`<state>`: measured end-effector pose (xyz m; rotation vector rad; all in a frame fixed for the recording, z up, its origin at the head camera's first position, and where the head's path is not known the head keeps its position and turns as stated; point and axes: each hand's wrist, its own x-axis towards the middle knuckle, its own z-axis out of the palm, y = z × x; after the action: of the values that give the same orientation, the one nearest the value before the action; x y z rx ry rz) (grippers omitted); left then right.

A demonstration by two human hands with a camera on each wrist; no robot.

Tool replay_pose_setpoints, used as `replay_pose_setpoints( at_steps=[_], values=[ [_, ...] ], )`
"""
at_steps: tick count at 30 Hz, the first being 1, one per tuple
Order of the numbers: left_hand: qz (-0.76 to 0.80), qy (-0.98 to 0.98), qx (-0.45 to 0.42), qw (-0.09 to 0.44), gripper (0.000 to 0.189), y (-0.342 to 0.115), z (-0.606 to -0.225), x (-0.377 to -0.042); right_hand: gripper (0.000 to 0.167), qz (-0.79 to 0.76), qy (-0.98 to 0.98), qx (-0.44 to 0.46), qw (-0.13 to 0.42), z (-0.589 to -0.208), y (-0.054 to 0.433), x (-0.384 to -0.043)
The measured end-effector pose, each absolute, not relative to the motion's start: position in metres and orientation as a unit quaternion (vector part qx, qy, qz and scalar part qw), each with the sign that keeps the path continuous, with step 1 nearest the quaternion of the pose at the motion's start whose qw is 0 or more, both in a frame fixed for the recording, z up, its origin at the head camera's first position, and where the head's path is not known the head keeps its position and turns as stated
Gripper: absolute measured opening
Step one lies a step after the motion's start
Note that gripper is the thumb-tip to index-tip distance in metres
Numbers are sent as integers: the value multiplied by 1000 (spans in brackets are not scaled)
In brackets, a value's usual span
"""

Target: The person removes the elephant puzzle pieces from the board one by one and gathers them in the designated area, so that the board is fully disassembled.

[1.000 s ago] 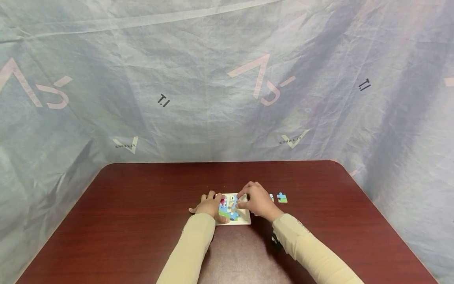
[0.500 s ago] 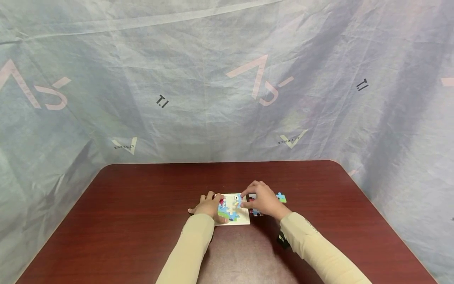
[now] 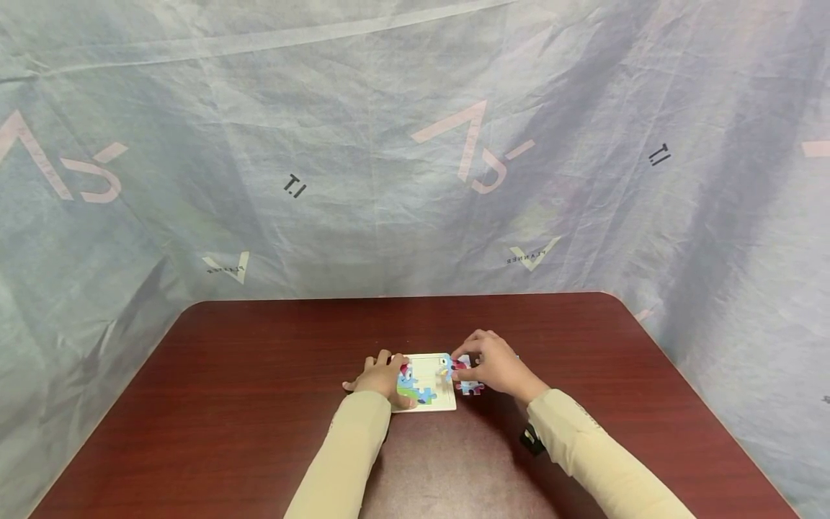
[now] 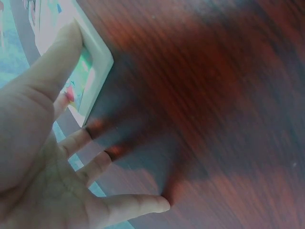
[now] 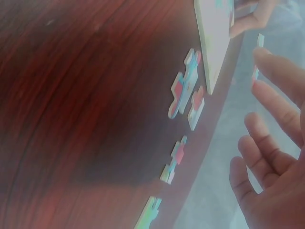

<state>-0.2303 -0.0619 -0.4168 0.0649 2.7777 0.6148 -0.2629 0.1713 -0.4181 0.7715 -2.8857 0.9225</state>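
Observation:
A pale puzzle board (image 3: 444, 398) with a cartoon picture lies in front of me, with fitted pieces (image 3: 415, 393) at its left. My left hand (image 3: 377, 378) rests over the board's left edge, thumb on the frame and fingers spread, as the left wrist view also shows. Between thumb and index finger, my right hand (image 3: 498, 366) pinches a blue puzzle piece (image 3: 447, 365), held up over the board's right edge. In the right wrist view that piece (image 5: 256, 72) appears nearly edge-on, and the other fingers are loosely bent.
Right of the board lie several loose puzzle pieces, among them a blue-and-red piece (image 3: 470, 388), a small red one (image 5: 197, 109) and a green-and-blue one (image 5: 148, 214). A grey printed cloth (image 3: 376, 180) hangs behind the dark red table (image 3: 272, 375).
My right hand has drawn back to the right, lifting the blue piece from the board's middle to its right edge. More bare board and loose pieces show now. The left hand stays put.

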Motion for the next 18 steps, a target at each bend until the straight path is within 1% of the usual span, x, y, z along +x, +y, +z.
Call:
replay_pose_setpoints(
  at_steps=[5,12,18],
  values=[
    [214,965,24,149,78,-62,-417,-230,16,293,-925,243,3,-417,181,-262],
    [219,964,25,147,77,-62,-416,-230,21,283,-929,238,9,-417,195,-263],
    [217,965,25,145,78,-62,-418,-230,22,286,-930,232,9,-418,207,-262]
  ],
)
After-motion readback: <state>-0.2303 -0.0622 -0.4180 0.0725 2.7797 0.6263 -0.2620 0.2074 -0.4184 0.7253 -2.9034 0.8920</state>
